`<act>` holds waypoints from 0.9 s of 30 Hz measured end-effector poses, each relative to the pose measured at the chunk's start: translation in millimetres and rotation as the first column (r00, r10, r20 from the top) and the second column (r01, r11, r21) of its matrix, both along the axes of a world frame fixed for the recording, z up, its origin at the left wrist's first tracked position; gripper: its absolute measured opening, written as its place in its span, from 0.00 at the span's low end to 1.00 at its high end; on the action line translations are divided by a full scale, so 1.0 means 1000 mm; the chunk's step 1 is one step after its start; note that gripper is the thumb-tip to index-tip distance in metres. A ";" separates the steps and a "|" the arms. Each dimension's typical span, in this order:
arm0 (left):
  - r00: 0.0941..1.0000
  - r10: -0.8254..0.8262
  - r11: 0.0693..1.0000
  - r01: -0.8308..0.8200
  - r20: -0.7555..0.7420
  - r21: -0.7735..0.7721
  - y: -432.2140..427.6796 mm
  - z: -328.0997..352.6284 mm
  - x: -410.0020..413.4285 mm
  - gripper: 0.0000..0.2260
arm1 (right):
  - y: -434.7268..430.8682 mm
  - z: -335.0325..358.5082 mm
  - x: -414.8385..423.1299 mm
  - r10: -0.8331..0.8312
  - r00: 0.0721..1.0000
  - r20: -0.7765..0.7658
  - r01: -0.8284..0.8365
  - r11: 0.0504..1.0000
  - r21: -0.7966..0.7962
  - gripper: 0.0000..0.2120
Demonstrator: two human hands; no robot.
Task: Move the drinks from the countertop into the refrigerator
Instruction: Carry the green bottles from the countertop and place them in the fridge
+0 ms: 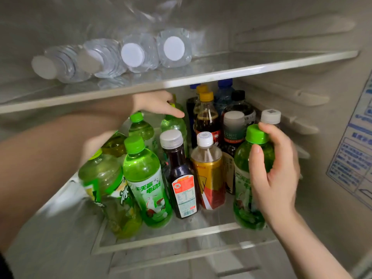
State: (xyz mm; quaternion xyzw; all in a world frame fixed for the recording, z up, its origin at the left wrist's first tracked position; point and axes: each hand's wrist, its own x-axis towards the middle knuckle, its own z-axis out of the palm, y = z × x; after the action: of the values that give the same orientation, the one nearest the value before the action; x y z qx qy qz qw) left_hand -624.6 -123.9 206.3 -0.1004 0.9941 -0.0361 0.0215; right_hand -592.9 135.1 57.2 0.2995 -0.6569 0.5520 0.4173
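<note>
I look into the refrigerator. My right hand (275,174) grips an upright green bottle (244,198) with a green cap at the front right of the lower glass shelf (171,236). My left hand (157,105) reaches deep under the upper shelf, with thumb and fingers closed around the neck of a green bottle at the back (174,124). Under my left forearm a large green tea bottle (108,190) leans at the front left and looks blurred. Beside it stand a green-capped bottle (147,182), a dark bottle (181,178) and a yellow-and-red bottle (209,178).
Several more bottles fill the back right of the shelf: cola with yellow caps (206,115), blue-capped water (224,93) and dark tea bottles (234,127). Several clear water bottles (132,53) lie on the upper shelf (221,71). A blue-printed label (354,158) is on the right wall.
</note>
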 end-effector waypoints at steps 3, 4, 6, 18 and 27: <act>0.999 -0.018 0.996 0.022 0.042 -0.087 0.007 -0.003 0.006 0.27 | 0.000 0.001 0.000 -0.005 1.000 -0.013 0.005 1.000 0.007 0.16; 0.999 -0.018 0.995 0.023 0.046 -0.097 0.008 -0.006 0.009 0.30 | 0.000 0.001 0.000 -0.006 1.000 -0.017 0.006 1.000 0.007 0.16; 0.998 -0.019 0.997 0.023 0.057 -0.075 0.014 -0.008 0.013 0.33 | 0.000 0.002 0.000 -0.005 1.000 -0.015 0.005 1.000 0.006 0.16; 0.942 -0.096 0.995 0.101 -0.322 -0.001 0.019 -0.012 0.049 0.26 | 0.001 0.001 -0.001 -0.029 0.999 0.023 0.029 0.999 0.013 0.16; 0.836 -0.045 0.994 0.090 -0.547 0.055 0.023 -0.016 0.105 0.29 | -0.003 0.002 0.003 -0.071 0.995 0.072 0.070 0.997 0.012 0.16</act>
State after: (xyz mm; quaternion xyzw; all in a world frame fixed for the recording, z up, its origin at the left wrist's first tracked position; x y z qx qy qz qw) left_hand -519.2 -100.7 190.4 -0.0706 0.9626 0.0324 -0.2595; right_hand -589.7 131.7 59.3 0.2580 -0.6843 0.5443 0.4109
